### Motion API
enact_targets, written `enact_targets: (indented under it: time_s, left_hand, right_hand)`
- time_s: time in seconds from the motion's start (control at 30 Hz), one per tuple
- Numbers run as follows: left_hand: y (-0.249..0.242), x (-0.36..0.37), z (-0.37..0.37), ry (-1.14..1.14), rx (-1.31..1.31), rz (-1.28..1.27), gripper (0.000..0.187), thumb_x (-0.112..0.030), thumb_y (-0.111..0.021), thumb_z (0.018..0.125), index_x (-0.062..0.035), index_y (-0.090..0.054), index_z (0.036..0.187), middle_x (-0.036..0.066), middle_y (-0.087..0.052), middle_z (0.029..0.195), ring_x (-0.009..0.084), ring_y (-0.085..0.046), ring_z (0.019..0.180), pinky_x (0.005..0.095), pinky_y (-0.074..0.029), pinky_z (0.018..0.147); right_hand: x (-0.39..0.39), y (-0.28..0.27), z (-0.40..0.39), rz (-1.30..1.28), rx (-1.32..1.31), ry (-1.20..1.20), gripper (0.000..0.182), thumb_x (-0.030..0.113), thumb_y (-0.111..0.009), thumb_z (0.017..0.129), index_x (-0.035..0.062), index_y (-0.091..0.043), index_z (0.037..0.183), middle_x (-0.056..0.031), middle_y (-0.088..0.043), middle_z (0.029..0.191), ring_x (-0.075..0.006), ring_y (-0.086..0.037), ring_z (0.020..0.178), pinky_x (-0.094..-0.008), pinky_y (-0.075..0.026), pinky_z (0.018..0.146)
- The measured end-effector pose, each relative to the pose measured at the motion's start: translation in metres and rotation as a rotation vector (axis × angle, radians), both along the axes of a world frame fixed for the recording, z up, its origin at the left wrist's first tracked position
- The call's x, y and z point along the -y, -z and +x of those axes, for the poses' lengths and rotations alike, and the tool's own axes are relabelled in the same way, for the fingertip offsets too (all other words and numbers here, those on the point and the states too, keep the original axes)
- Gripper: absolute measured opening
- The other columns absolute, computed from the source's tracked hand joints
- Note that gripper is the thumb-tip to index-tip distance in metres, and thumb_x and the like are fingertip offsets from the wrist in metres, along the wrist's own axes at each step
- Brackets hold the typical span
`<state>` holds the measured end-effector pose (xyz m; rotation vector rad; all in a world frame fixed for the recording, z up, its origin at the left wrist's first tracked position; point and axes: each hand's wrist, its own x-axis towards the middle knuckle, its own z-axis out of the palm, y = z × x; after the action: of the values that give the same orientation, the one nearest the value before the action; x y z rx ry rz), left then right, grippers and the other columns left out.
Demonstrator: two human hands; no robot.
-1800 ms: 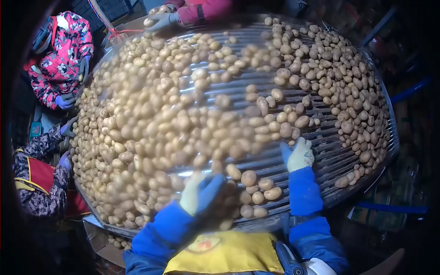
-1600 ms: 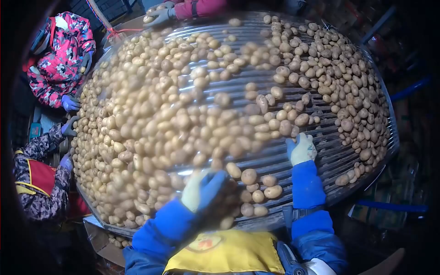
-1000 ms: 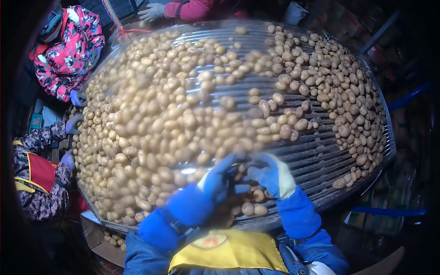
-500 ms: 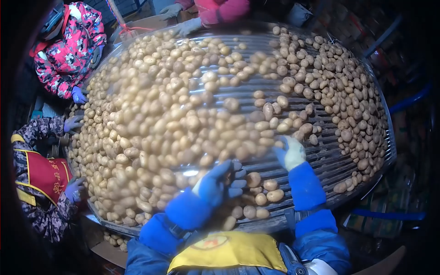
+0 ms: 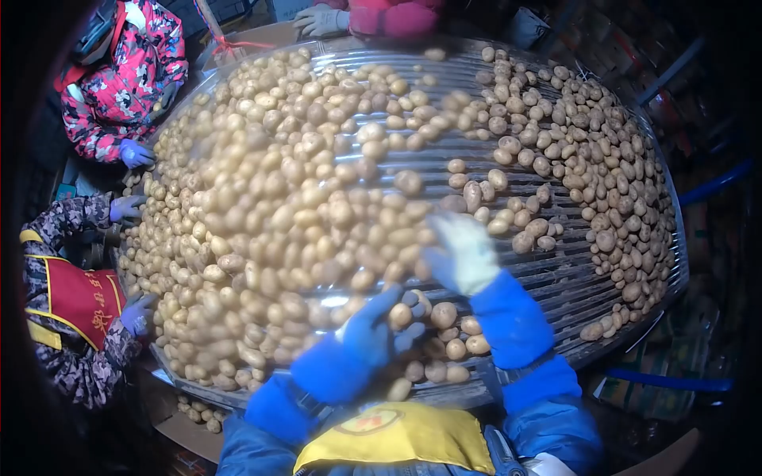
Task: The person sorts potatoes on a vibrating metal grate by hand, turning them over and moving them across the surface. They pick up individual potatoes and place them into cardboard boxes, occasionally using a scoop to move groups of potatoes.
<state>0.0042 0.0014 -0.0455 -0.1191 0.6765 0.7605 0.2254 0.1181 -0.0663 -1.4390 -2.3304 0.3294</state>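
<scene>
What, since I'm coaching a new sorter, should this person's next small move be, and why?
I'd probably close the right hand on one of the potatoes beside its fingertips: it reaches the heap's edge, and no potato shows in its grasp. The left hand has one potato showing between its curled fingers, so it can likely wait.

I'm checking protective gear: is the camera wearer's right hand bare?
No, the right hand wears a pale and blue glove.
</scene>
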Motion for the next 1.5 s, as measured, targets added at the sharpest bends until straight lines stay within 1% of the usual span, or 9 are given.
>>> enact_targets:
  time_s: [0.2,0.57,0.67,0.8,0.97,1.07,1.2,1.3,1.5]
  left_hand:
    - [-0.051,0.019,-0.033,-0.094,-0.097,0.004,0.035,-0.035,-0.055,0.113,-0.0068,-0.061,0.133,0.007,-0.067,0.118,0.0197,-0.067,0.108,0.0285,-0.058,0.085]
    - [-0.034,0.046,-0.039,-0.119,-0.018,-0.041,0.032,-0.028,-0.054,0.113,-0.001,-0.061,0.128,0.008,-0.065,0.111,0.0201,-0.064,0.085,0.0303,-0.052,0.068]
    - [-0.001,0.054,-0.046,-0.175,0.334,-0.092,0.034,-0.027,-0.061,0.11,-0.0031,-0.062,0.135,0.012,-0.065,0.128,0.0206,-0.066,0.107,0.0305,-0.059,0.087]
    - [-0.027,0.049,-0.045,-0.078,-0.128,-0.052,0.037,-0.028,-0.064,0.109,-0.0047,-0.063,0.137,0.013,-0.065,0.139,0.0186,-0.067,0.117,0.0302,-0.06,0.094]
    - [-0.031,0.042,-0.033,-0.032,-0.298,0.059,0.036,-0.039,-0.059,0.111,-0.0056,-0.068,0.121,0.007,-0.068,0.098,0.0228,-0.066,0.08,0.0301,-0.055,0.067]
    - [-0.019,0.046,-0.039,-0.134,-0.134,-0.013,0.037,-0.04,-0.059,0.111,-0.0047,-0.068,0.121,0.007,-0.068,0.097,0.0243,-0.066,0.082,0.0328,-0.056,0.07]
    - [-0.017,0.048,-0.043,-0.277,-0.067,-0.187,0.039,-0.041,-0.062,0.11,-0.0033,-0.067,0.118,0.007,-0.067,0.098,0.0256,-0.067,0.086,0.0361,-0.057,0.072]
    - [-0.014,0.056,-0.046,-0.188,-0.095,-0.007,0.028,-0.031,-0.065,0.109,-0.0095,-0.065,0.126,0.005,-0.066,0.116,0.021,-0.065,0.11,0.0349,-0.056,0.095]
    - [-0.019,0.045,-0.038,-0.212,-0.177,-0.124,0.027,-0.031,-0.059,0.11,-0.0073,-0.063,0.123,0.008,-0.063,0.115,0.0251,-0.066,0.101,0.0346,-0.058,0.073]
  right_hand:
    - [0.049,-0.01,-0.044,-0.004,0.319,-0.207,0.043,0.046,-0.061,0.099,0.0217,-0.07,0.133,-0.004,-0.064,0.14,-0.027,-0.056,0.127,-0.0531,-0.038,0.11]
    - [0.108,-0.071,0.048,-0.497,-0.228,-0.043,0.036,0.032,-0.073,0.098,0.0097,-0.073,0.126,-0.016,-0.072,0.129,-0.032,-0.074,0.106,-0.0438,-0.06,0.091]
    - [0.071,-0.074,0.051,-0.415,-0.08,0.144,0.033,0.029,-0.072,0.097,0.0108,-0.072,0.125,-0.0135,-0.073,0.116,-0.0325,-0.073,0.099,-0.0476,-0.058,0.085]
    - [0.025,-0.027,0.04,-0.202,0.234,0.137,0.039,0.028,-0.074,0.092,0.0128,-0.066,0.127,-0.0172,-0.07,0.11,-0.0382,-0.069,0.102,-0.053,-0.055,0.088]
    - [0.023,-0.003,0.035,-0.14,0.276,0.183,0.046,0.03,-0.078,0.091,0.0131,-0.064,0.131,-0.0186,-0.071,0.109,-0.0368,-0.071,0.1,-0.0504,-0.057,0.087]
    - [0.024,-0.066,0.012,-0.774,-0.367,0.588,0.035,0.028,-0.079,0.097,0.0136,-0.07,0.128,-0.0131,-0.072,0.105,-0.0244,-0.072,0.1,-0.0385,-0.059,0.088]
    - [0.049,-0.045,0.064,-0.743,-1.115,0.291,0.045,0.033,-0.072,0.104,-0.0046,-0.067,0.129,-0.008,-0.071,0.108,-0.0161,-0.067,0.096,-0.0348,-0.06,0.083]
    - [0.058,-0.053,0.064,-0.737,-1.497,0.556,0.047,0.038,-0.064,0.107,-0.0031,-0.066,0.131,-0.0104,-0.068,0.118,-0.0179,-0.066,0.1,-0.0353,-0.06,0.083]
    - [0.034,-0.041,0.042,-0.792,-0.959,0.447,0.038,0.026,-0.06,0.108,0.0008,-0.065,0.136,-0.0121,-0.07,0.123,-0.0176,-0.068,0.101,-0.0331,-0.061,0.08]
